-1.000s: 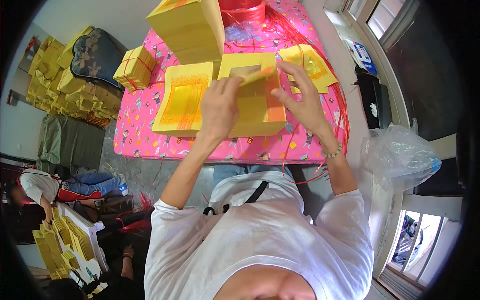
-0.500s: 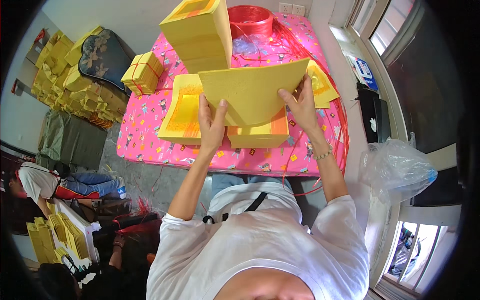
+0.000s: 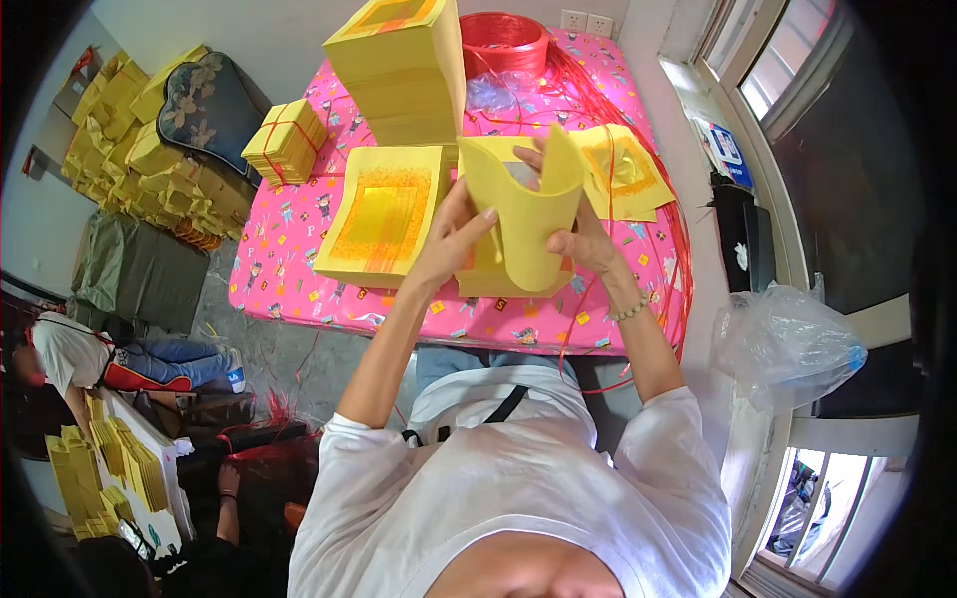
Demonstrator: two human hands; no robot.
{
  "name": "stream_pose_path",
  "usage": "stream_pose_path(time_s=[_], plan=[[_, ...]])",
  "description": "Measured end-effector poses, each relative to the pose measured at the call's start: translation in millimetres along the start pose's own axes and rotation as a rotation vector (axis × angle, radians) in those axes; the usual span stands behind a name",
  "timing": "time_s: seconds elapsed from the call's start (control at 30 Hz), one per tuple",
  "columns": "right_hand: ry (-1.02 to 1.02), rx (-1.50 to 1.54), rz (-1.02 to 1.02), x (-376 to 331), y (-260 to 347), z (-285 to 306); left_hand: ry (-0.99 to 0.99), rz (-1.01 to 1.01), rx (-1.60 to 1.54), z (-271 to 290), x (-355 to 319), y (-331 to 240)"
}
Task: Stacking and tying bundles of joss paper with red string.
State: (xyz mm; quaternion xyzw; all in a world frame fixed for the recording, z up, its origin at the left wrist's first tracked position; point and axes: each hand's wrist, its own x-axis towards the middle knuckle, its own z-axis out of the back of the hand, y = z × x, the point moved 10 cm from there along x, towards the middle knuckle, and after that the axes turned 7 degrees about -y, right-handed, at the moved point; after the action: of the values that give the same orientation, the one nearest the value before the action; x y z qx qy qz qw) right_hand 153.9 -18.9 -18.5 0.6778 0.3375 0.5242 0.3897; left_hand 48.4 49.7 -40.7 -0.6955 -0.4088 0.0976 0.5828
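A thin sheaf of yellow joss paper (image 3: 530, 224) is bent into a U between my hands, its curve bulging toward me. My left hand (image 3: 454, 237) grips its left side, thumb on the near face. On the opposite side my right hand (image 3: 586, 239) clasps the paper, with thumb in front and some fingers showing behind. Below it lies a low stack of yellow paper (image 3: 486, 283), partly covered by the sheaf. Another low stack with an orange and gold print (image 3: 374, 224) sits to the left. Loose printed sheets (image 3: 630, 177) lie to the right.
On the pink patterned table cover (image 3: 274, 289) stand a tall paper stack (image 3: 404, 90), a tied bundle (image 3: 285, 143) and a red ribbon coil (image 3: 503, 42). Red strands (image 3: 676, 239) trail down the right edge. Two people work at a white table (image 3: 164, 468) at lower left.
The sheaf was spread nearly flat and wide; now it is curled into a U. My hands have come closer together, the left moving right, uncovering the left stack.
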Motion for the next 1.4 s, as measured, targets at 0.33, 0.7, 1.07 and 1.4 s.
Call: stream_pose_path(time_s=[0.33, 0.7, 1.07, 1.4], plan=[[0.022, -0.015, -0.173, -3, -9, -8, 0.106, 0.149, -0.073, -32, 8, -3], [-0.105, -0.197, 0.023, -9, 8, 21, -0.058, -0.066, 0.121, -6, 21, -3], [-0.267, -0.185, -0.065, -11, -19, 38, -0.094, -0.086, 0.117, -15, 17, 16], [-0.307, -0.286, -0.195, 11, -11, 52, -0.05, 0.247, 0.137, -12, 38, 17]])
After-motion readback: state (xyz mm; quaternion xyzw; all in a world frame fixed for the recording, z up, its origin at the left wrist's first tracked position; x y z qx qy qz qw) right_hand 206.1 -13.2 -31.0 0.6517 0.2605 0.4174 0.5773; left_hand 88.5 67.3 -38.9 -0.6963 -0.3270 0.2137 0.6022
